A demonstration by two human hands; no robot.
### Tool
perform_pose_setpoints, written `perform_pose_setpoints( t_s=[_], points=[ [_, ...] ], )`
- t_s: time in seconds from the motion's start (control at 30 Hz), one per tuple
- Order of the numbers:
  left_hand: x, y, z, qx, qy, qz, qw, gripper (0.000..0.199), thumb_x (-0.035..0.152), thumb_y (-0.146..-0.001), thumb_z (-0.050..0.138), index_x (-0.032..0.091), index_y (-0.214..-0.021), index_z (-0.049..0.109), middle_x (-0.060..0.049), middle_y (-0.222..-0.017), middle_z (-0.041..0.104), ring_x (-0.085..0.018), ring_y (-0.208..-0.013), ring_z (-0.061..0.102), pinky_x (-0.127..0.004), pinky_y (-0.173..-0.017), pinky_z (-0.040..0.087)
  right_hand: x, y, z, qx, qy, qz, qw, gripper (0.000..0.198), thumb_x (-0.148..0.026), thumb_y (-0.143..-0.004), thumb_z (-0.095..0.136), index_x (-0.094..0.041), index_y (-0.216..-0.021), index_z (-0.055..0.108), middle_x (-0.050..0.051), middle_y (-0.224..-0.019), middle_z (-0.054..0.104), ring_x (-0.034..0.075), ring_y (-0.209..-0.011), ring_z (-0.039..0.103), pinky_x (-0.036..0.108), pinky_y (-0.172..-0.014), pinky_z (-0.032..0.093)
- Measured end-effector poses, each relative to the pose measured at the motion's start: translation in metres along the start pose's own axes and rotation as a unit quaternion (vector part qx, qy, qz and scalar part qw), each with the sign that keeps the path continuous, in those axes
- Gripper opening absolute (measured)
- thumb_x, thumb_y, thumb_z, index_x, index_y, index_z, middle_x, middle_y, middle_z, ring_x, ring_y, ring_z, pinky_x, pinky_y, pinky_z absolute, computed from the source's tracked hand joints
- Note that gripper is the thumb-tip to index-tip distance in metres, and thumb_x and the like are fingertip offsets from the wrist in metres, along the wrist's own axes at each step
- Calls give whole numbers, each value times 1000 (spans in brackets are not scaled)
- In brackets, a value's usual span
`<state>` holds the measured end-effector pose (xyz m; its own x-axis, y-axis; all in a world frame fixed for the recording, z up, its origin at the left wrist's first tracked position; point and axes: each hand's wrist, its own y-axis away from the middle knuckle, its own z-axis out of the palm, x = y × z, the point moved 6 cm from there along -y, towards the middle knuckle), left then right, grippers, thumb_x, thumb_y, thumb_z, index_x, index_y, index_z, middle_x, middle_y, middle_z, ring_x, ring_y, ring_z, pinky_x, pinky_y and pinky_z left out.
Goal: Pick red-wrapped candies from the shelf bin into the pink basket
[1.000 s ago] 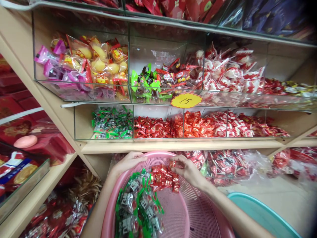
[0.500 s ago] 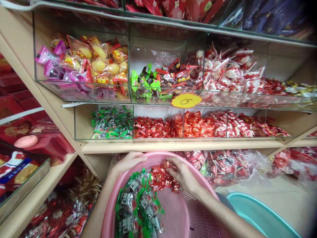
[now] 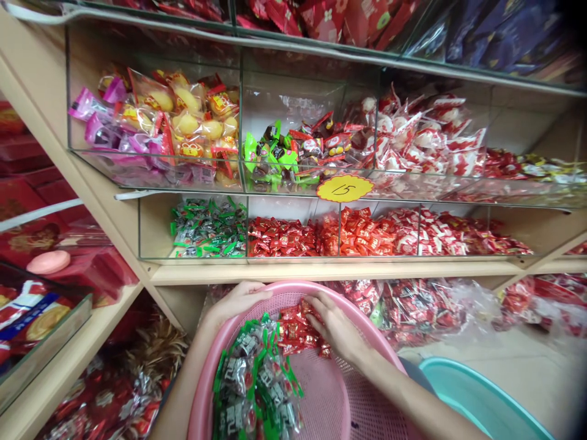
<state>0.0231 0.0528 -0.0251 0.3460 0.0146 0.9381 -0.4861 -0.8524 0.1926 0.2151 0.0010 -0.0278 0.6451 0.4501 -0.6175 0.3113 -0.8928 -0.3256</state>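
My left hand grips the far left rim of a pink plastic basket, its fingers partly hidden behind the rim. Inside the basket, my right hand reaches over the right side with its fingers apart, the tips touching a small heap of red-wrapped candies. A larger pile of green-and-clear wrapped candies fills the basket's left half. The pink mesh floor shows at the right of both piles.
Ahead is a wooden shelf with glass bins of red candies and green candies. A yellow tag reads 15. Bagged candies lie below. A teal tub stands at right.
My right hand has shifted slightly over the red candies. My left hand stays on the rim, and the basket has hardly moved.
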Motion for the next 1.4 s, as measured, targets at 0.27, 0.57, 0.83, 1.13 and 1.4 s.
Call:
perform_pose_setpoints(
  t_s=[0.27, 0.57, 0.83, 1.13, 1.4],
  points=[
    [2, 0, 0, 0, 14, 27, 1000, 35, 43, -73, 54, 10, -81, 63, 0, -68, 57, -12, -60, 46, -20, -54, 35, -14, -5, -6, -4, 76, -18, 997, 28, -23, -85, 37, -23, -108, 53, 8, -110, 49, 19, -94, 54, 34, -81, 47],
    [0, -4, -3, 25, -13, 43, 999, 37, 45, -71, 55, 10, -82, 66, -2, -73, 61, -15, -67, 49, -21, -60, 37, -71, -89, -63, 88, 127, -91, 984, 25, -21, -83, 41, -21, -102, 58, 7, -100, 54, 17, -84, 54, 28, -72, 43],
    [-6, -5, -5, 11, -14, 45, 999, 35, 41, -73, 54, 9, -83, 65, -1, -71, 59, -13, -63, 48, -21, -57, 35, -28, -171, -33, -42, 163, 183, 968, 28, -43, -66, 63, -17, -75, 67, 7, -76, 65, 19, -75, 60, 26, -64, 43],
    [-7, -5, -5, 19, -14, 47, 999, 36, 43, -72, 54, 11, -82, 65, -1, -71, 59, -14, -63, 47, -21, -57, 35, -34, -178, -21, -22, 180, 217, 959, 35, -43, -61, 66, -15, -81, 66, 14, -92, 64, 26, -86, 60, 34, -71, 45],
    [-5, -4, -4, 11, -10, 44, 999, 37, 44, -73, 53, 10, -84, 65, -1, -70, 58, -13, -62, 46, -21, -57, 35, -29, -176, -36, 23, 147, 203, 968, 17, -30, -67, 57, -17, -74, 65, 8, -78, 66, 19, -74, 60, 26, -63, 43]
  ],
)
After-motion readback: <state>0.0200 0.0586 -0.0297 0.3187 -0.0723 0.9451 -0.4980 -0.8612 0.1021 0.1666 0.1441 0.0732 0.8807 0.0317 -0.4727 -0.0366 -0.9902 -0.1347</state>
